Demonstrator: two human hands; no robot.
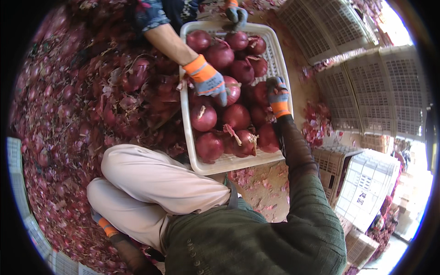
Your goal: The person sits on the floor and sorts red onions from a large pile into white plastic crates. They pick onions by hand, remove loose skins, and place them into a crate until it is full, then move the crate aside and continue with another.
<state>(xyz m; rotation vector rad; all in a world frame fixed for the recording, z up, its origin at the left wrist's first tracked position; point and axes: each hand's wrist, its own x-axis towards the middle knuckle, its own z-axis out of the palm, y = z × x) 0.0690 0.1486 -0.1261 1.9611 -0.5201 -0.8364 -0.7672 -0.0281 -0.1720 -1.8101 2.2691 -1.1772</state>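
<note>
A white plastic crate of large red onions stands before my knees. My right hand, in a grey glove with an orange cuff, is inside the crate by its right rim. It lies against a red onion; its curled fingers do not show whether they grip anything. My left hand, gloved alike, is low beside my left knee over the onion heap, its fingers mostly hidden behind the leg. A co-worker's gloved hand touches an onion in the crate's middle.
The co-worker's other gloved hand is at the crate's far rim. Loose onions and dry skins spread across the left. Upright crates line the right, with a white crate below them. Fallen skins litter the floor.
</note>
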